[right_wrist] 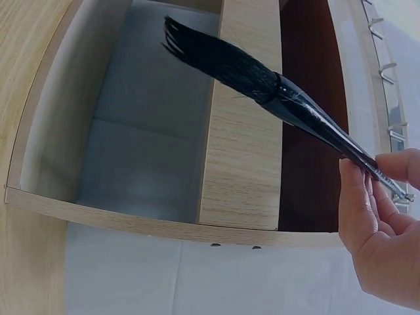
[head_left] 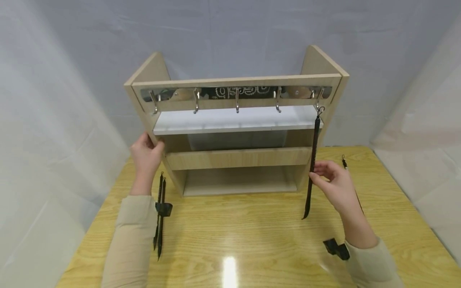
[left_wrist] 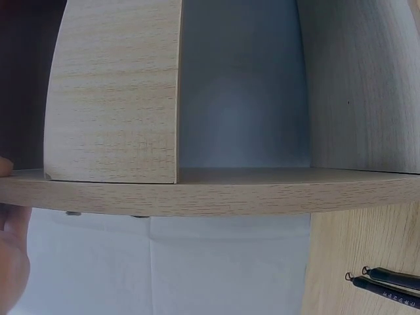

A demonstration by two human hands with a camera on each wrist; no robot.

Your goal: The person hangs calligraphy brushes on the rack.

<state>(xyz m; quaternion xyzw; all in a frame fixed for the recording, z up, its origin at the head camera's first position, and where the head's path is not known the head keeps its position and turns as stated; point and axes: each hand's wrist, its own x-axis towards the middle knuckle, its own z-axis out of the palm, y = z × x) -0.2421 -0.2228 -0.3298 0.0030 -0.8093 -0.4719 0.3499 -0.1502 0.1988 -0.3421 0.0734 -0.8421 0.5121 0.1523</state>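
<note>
My right hand [head_left: 333, 184] pinches a black calligraphy brush [head_left: 314, 148] between thumb and fingers. The brush hangs nearly upright, bristles down, in front of the right side of a light wooden shelf [head_left: 237, 158]. The thin loop at its top overlaps the rightmost hook [head_left: 318, 98] in the head view. Dark bristles [right_wrist: 223, 62] spread into a few points in the right wrist view. On the other side, my left hand [head_left: 147, 156] grips the front edge of the shelf's left side panel, thumb in front; only part of that hand [left_wrist: 12, 262] shows in the left wrist view.
Two more brushes [head_left: 161, 224] lie on a black brush rest [head_left: 164, 209] at the left of the wooden table [head_left: 230, 228]. Another brush [head_left: 344, 162] lies at the right, partly behind my right hand. A black rest [head_left: 336, 249] stands by my right sleeve. Several metal hooks line the shelf's top rail.
</note>
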